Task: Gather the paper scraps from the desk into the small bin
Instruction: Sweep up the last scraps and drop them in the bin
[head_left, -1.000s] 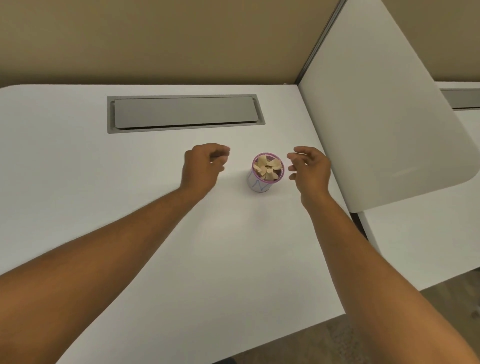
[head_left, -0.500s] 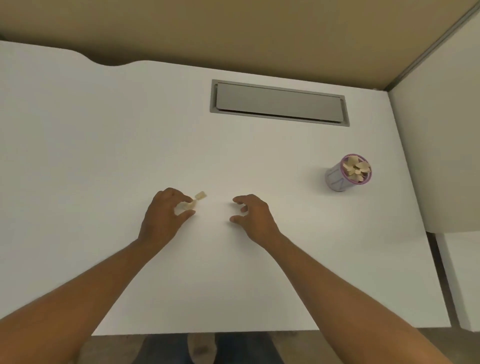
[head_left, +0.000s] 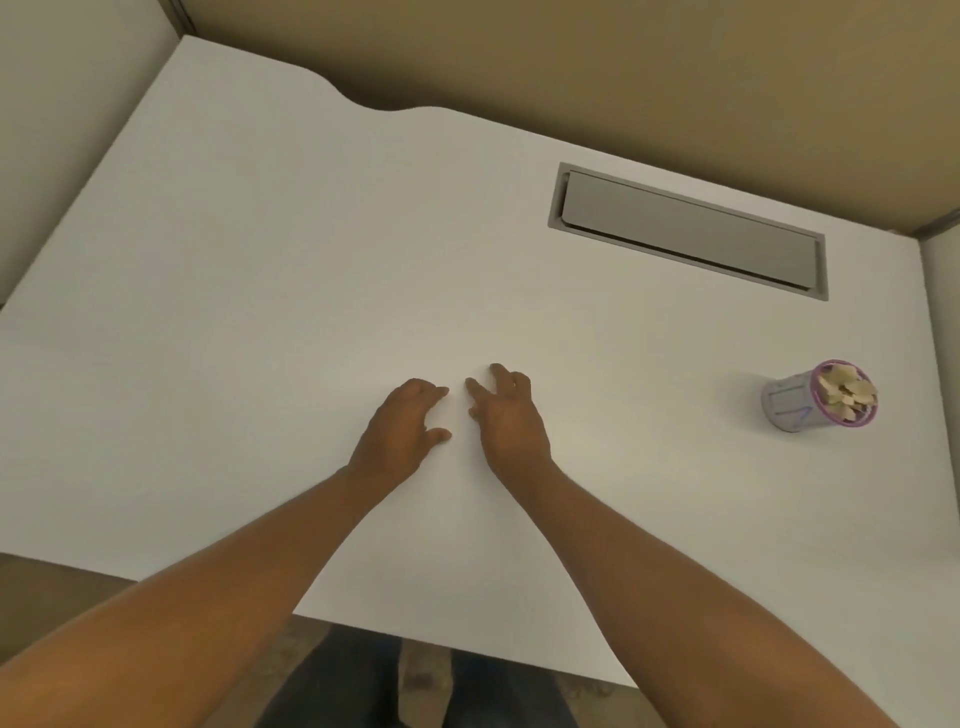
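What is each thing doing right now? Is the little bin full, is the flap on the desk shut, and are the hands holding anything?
Small bin: upright, filled to the rim with paper scraps.
Desk flap: shut.
Left hand: loosely curled, nothing visible in it.
Right hand: open, fingers spread, holding nothing.
Desk: no loose scraps visible.

Bare forearms, no sleeves, dark trousers

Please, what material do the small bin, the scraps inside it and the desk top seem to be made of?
Bin: probably plastic, pale grey with a purple rim, smooth and matte. Scraps: seemingly paper or thin card, beige, with flat torn-looking pieces. Desk: likely white laminate, an even surface with a soft sheen.
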